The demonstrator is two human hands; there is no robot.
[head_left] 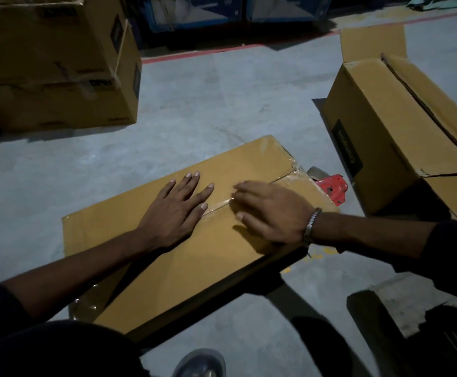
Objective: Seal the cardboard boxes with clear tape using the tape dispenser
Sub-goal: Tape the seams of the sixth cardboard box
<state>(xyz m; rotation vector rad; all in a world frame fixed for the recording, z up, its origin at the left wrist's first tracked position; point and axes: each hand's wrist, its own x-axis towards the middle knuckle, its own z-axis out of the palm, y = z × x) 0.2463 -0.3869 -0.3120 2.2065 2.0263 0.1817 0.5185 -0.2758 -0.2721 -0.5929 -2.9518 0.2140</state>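
A flat cardboard box [167, 273] lies on the floor in front of me, its top seam covered by a strip of clear tape [284, 180]. My left hand [178, 208] lies flat on the box top with fingers spread, just left of the seam. My right hand [268, 210] presses flat on the taped seam, fingers pointing left. The red tape dispenser [333, 189] lies on the floor behind the box's far right edge, partly hidden by the box; neither hand touches it.
A box [380, 131] with an unsealed top seam and one raised flap stands at the right. A large box [53, 63] tied with string stands at the back left. Grey concrete floor [208, 104] lies between them. My shoe [200, 363] shows at the bottom.
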